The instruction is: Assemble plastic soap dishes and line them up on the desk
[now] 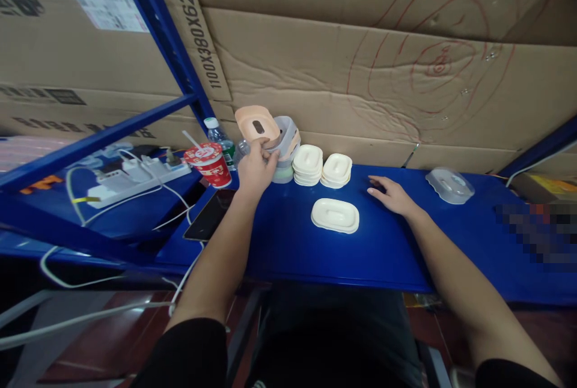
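My left hand (pixel 256 166) is closed on the lower edge of a peach plastic soap dish (pixel 256 125) with a dark oval slot in its middle. The dish is tilted up beside a stack of grey, peach and green plastic dishes (pixel 287 148), partly hidden by my fingers. To the right of that stack are two piles of cream oval dishes, a left pile (pixel 308 163) and a right pile (pixel 336 170). Another cream piece (pixel 335 215) lies nearer me. My right hand (pixel 390 193) is empty, fingers apart, to the right of the cream piles.
A red paper cup (pixel 210 164) with a straw and a clear bottle (pixel 219 136) stand at the left. A dark phone or tablet (pixel 210 215) lies near my left forearm. Farther left is a power strip (pixel 135 181). A clear plastic cover (pixel 449 185) rests at the right.
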Tool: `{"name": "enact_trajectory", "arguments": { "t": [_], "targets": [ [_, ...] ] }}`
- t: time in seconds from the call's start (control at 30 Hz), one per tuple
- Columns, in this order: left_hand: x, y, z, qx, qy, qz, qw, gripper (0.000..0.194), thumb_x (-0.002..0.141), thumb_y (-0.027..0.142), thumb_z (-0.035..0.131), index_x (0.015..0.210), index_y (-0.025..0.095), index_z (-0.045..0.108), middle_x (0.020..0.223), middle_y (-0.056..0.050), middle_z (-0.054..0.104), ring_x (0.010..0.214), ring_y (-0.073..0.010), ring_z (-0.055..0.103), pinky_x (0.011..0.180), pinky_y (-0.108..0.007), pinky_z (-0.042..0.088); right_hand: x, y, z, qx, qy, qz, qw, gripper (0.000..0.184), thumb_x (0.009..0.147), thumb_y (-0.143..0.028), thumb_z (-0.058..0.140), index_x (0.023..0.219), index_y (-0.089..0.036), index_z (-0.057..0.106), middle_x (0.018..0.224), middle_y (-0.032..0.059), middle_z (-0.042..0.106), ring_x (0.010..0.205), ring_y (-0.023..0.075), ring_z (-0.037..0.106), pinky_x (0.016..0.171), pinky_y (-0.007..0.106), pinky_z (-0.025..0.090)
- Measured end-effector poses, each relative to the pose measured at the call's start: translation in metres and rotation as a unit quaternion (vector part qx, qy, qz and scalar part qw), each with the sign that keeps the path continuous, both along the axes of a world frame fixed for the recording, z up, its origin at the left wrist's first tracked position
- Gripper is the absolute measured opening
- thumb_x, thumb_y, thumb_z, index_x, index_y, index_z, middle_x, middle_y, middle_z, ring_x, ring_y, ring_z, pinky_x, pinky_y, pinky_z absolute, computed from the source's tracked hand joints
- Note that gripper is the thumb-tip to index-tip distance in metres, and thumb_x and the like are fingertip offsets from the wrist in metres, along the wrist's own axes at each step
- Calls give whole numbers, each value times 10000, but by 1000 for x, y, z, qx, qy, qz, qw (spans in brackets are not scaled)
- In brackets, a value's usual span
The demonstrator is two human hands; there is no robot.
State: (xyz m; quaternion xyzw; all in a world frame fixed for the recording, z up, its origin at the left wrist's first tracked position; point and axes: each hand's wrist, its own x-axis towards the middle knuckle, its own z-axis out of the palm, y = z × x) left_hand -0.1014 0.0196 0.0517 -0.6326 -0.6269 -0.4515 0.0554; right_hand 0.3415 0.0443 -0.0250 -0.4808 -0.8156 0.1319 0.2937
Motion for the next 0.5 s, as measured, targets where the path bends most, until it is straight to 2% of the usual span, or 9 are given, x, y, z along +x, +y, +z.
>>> {"name": "enact_trajectory", "arguments": {
  "t": [0.3, 0.5],
  "targets": [
    [-5, 12, -1, 31, -51, -8, 998, 344, 925, 385, 683, 1197, 221, 550, 858, -18, 731, 833, -238, 727, 796, -356, 498, 2, 2, -1, -2, -15, 6, 1000, 594, 998, -645, 599, 1442, -257, 662, 1366, 149, 725, 1243, 347, 713, 1108, 594, 547],
    [-6, 17, -3, 66, -82, -29, 994, 291, 939, 396, 662, 1136, 228, 527, 853, -11, 731, 750, -191, 705, 745, -320, 501, 1, 1, 1, -1, -29, 9, 1000, 574, 999, -647, 594, 1417, -262, 680, 1386, 142, 720, 1285, 352, 689, 1127, 594, 530]
  ]
}}
